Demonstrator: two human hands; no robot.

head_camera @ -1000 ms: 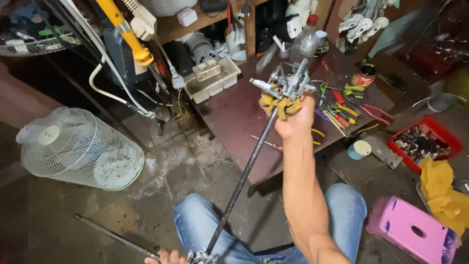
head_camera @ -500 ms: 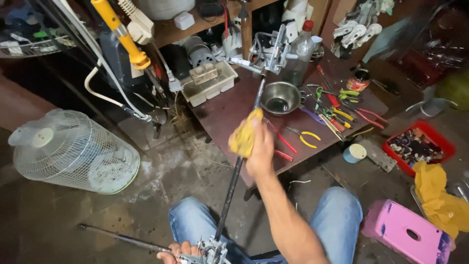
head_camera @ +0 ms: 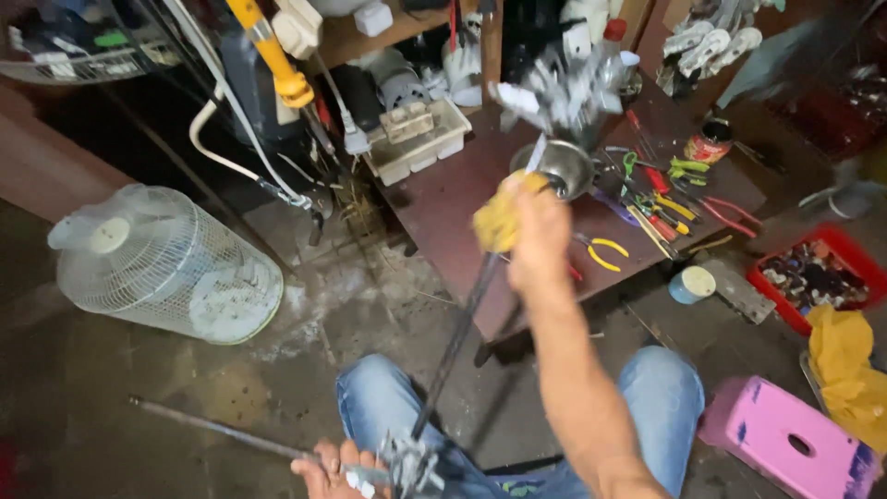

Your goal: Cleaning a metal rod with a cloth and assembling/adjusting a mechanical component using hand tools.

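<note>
My right hand (head_camera: 539,242) is closed around a yellow cloth (head_camera: 497,220) that wraps a long dark metal rod (head_camera: 457,338). The rod slants from a metal fitting (head_camera: 409,462) near my lap up to a blurred metal cluster (head_camera: 565,92) at its far end. My left hand (head_camera: 334,468), at the bottom edge, grips the rod's lower end by the fitting, above my blue jeans (head_camera: 388,407). A second thin rod (head_camera: 214,431) lies on the floor to the left.
A low brown table (head_camera: 453,199) holds a steel bowl (head_camera: 559,164), pliers and screwdrivers (head_camera: 661,208) and a white tray (head_camera: 418,140). A white fan cage (head_camera: 162,263) lies left. A pink stool (head_camera: 785,448), yellow rag (head_camera: 845,365) and red parts tray (head_camera: 813,275) sit right.
My right hand with the yellow cloth slid down the rod from its far end, then back up slightly. The view shifted a little.
</note>
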